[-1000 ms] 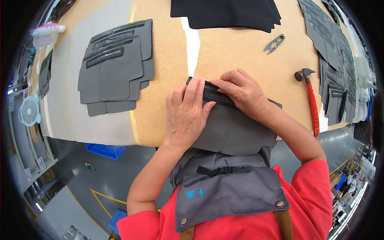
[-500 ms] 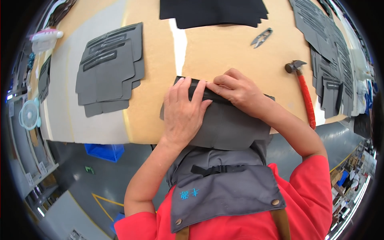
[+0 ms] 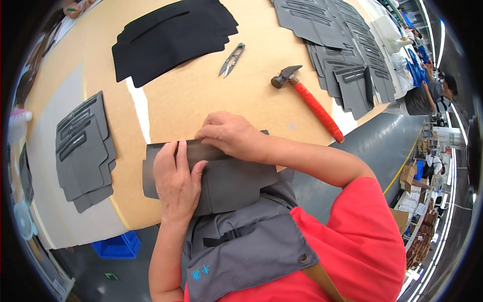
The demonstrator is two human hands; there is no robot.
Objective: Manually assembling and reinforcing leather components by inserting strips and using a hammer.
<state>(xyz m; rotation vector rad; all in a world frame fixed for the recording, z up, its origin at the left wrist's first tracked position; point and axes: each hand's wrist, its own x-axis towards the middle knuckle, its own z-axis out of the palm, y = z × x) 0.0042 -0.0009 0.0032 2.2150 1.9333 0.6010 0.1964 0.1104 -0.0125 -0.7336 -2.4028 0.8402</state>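
Grey panel (image 3: 236, 182) under both hands' fingers. Left hand (image 3: 176, 182) spread flat on it; right hand (image 3: 232, 137) bunched at its far edge, grip unclear. Probably best: left fingers pin firmly, right fingers work evenly along dark strip (image 3: 201, 151). Hammer (image 3: 314, 108) right of fingers.

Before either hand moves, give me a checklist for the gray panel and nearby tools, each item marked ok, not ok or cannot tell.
1. Left hand on the gray panel: ok, fingers lie across its dark strip.
2. Grip of the right hand on the panel: cannot tell, the hand hides the contact.
3. Panel wholly on the table: not ok, its near edge overhangs toward the apron.
4. Red-handled hammer clear of both hands: ok, beyond the right forearm.
5. Thread snips clear of both hands: ok, lying farther back on the table.
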